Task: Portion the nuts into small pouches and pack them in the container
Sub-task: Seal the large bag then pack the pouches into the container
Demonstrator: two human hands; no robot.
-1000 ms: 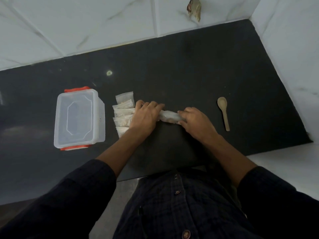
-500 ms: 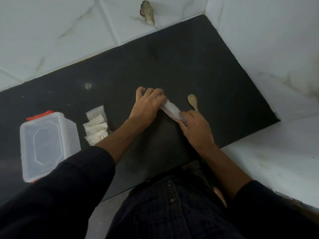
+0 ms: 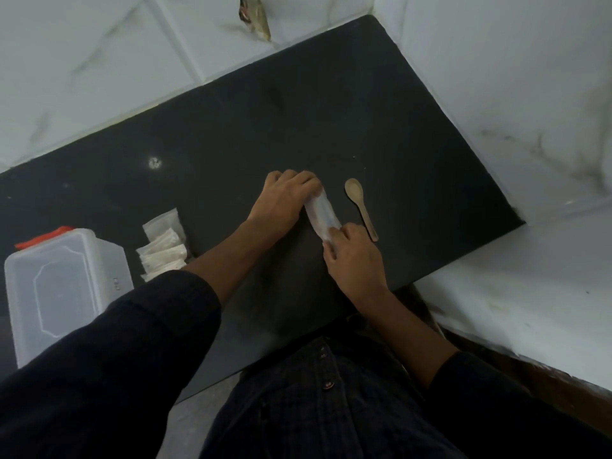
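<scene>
A clear plastic bag (image 3: 322, 213), rolled into a long strip, lies on the black counter (image 3: 381, 104). My left hand (image 3: 284, 200) holds its far end with curled fingers. My right hand (image 3: 352, 256) pinches its near end. A row of several small filled pouches (image 3: 162, 246) lies to the left, partly behind my left sleeve. Further left stands the clear container (image 3: 63, 286) with red clips, its lid on. A wooden spoon (image 3: 361, 207) lies just right of the bag.
White marble tiles form the back wall (image 3: 99, 61) and the right wall (image 3: 513, 77). A lower white ledge (image 3: 530, 276) runs along the counter's right side. A brownish mark (image 3: 255, 16) sits on the back wall tile.
The view has swung, so everything sits further left and turned. Both hands with the rolled bag have moved away from the pouches, close beside the spoon.
</scene>
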